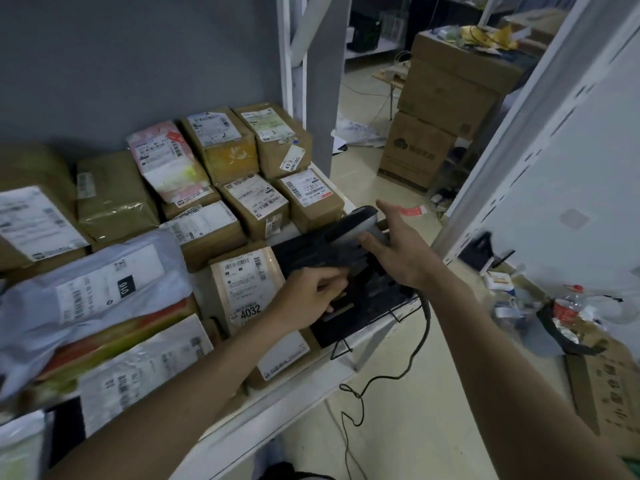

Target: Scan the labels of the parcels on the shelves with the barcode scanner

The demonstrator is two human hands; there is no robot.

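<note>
The barcode scanner [332,242], with a black body and a grey end, lies over a black cradle [367,311] at the right end of the white shelf [294,407]. My left hand [308,299] curls its fingers round the underside of the scanner's black body. With straight fingers, my right hand [401,251] touches the grey end with its thumb. Labelled parcels fill the shelf: a brown box marked 4032 [242,289] right beside my left hand, a grey mailer bag marked 016 [93,289], and several taped cardboard boxes [252,206] behind.
A black cable [415,362] hangs from the cradle to the floor. Stacked cardboard cartons [440,109] stand on the floor beyond the shelf. A white shelf upright [540,126] rises at the right, with bottles and clutter [571,306] beneath it.
</note>
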